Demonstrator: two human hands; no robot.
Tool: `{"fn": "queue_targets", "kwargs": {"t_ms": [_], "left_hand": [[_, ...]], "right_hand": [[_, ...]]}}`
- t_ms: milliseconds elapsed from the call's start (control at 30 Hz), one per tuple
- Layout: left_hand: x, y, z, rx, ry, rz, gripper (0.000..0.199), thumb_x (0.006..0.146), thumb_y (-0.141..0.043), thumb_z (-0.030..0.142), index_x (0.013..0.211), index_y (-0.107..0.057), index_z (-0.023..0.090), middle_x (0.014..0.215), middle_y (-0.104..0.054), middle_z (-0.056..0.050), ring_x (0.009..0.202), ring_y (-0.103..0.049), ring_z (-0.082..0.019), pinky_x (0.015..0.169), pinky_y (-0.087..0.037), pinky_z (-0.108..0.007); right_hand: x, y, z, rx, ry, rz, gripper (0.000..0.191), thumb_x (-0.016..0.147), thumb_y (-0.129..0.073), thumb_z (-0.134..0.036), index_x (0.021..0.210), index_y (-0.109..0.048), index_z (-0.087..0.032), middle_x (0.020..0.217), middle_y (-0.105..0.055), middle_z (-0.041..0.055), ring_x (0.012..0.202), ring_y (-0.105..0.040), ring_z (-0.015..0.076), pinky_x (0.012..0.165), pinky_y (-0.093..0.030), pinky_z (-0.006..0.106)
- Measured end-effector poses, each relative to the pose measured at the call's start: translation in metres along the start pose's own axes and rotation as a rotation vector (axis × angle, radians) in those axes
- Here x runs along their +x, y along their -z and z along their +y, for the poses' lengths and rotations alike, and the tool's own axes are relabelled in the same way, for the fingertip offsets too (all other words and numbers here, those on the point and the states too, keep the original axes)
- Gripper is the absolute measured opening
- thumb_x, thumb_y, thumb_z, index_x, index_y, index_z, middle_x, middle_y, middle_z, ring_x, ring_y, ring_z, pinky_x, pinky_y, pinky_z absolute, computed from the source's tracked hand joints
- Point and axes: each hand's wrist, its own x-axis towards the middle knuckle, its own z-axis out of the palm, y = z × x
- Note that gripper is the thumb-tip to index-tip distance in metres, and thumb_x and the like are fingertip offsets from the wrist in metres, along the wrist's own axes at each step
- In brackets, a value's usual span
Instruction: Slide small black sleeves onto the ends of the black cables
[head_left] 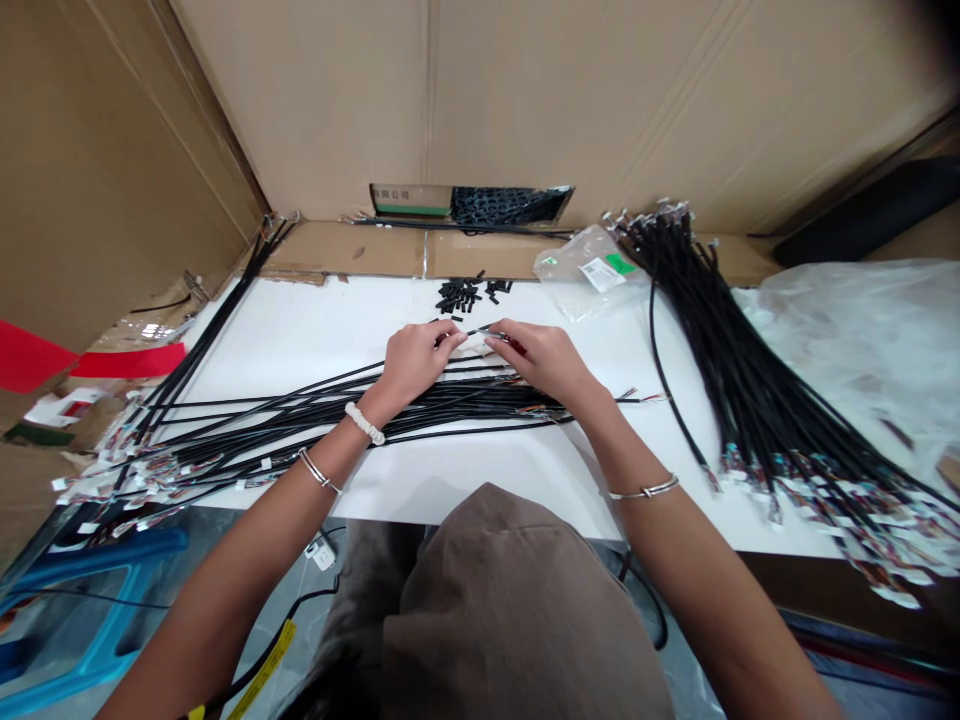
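Note:
My left hand (421, 358) and my right hand (541, 358) are close together above the middle of the white table. Between their fingertips runs the end of a thin black cable (475, 331), pinched from both sides. Fine details of that end are too small to make out. Just beyond the fingers lies a small heap of short black tubes (459, 295). Below my hands stretches a loose bundle of black cables (450, 405), with stripped coloured wires at the right end and white connectors at the left.
A thick pile of black cables (697, 330) with white connectors lies at right. A clear plastic bag (592, 268) rests near the back, and more cables (217, 330) lean at left. Cardboard walls (510, 90) enclose the white table (495, 465). A blue stool (112, 610) stands lower left.

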Motion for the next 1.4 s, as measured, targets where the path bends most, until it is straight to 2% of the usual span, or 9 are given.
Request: {"fn": "queue_targets", "kwargs": {"t_ms": [600,1100,1400], "left_hand": [[0.0002,-0.0016,-0.001,0.01,-0.007,0.005,0.025,0.093,-0.052,0.035,0.083,-0.071,0.022,0.069,-0.068,-0.001,0.062,-0.055,-0.015,0.059,-0.031,-0.026],[-0.0008,-0.001,0.0008,0.032,0.002,0.015,0.028,0.094,-0.05,0.038,0.086,-0.072,0.023,0.071,-0.07,-0.002,0.065,-0.057,-0.017,0.06,-0.032,-0.026],[-0.0009,-0.0014,0.0014,0.018,0.017,0.017,0.028,0.094,-0.05,0.037,0.086,-0.072,0.022,0.071,-0.069,-0.002,0.064,-0.057,-0.016,0.061,-0.033,-0.026]], "right_hand": [[0.0008,-0.0019,0.0021,-0.031,0.031,0.014,0.031,0.098,-0.041,-0.039,0.095,-0.065,-0.019,0.079,-0.07,0.0051,0.064,-0.058,0.0149,0.059,-0.035,0.026],[-0.0008,-0.0028,0.003,0.054,0.016,0.027,0.031,0.098,-0.042,-0.041,0.098,-0.064,-0.019,0.08,-0.07,0.0049,0.063,-0.056,0.0145,0.061,-0.037,0.026],[0.0001,-0.0027,-0.0003,0.091,0.006,0.028,0.033,0.098,-0.041,-0.043,0.098,-0.064,-0.019,0.074,-0.066,0.004,0.059,-0.052,0.0137,0.059,-0.037,0.026]]}}
